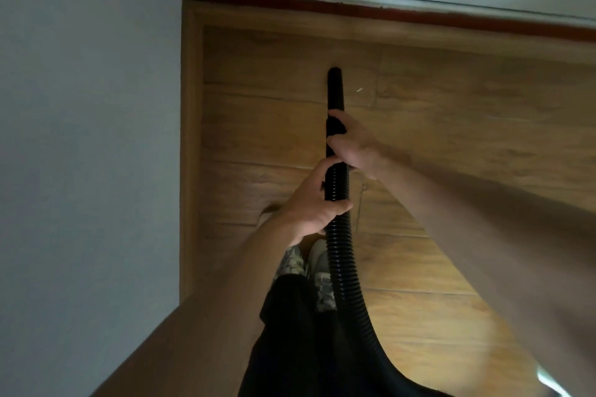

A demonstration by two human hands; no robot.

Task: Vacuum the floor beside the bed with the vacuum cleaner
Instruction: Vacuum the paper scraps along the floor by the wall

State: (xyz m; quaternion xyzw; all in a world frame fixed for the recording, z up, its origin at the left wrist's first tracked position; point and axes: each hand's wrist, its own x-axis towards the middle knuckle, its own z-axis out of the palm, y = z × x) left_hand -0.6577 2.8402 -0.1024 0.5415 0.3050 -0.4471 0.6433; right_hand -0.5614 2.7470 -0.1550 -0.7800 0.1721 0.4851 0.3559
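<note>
One black ribbed hose (342, 255) is pointing at the floor (451, 126); the left hand (309, 206) and right hand (353, 145) are both gripping it.

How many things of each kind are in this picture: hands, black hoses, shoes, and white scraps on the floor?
Hands: 2, left hand and right hand, both with a grip on the hose
Black hose: 1
Shoes: 2, partly hidden
White scrap: 1
Total: 6
</note>
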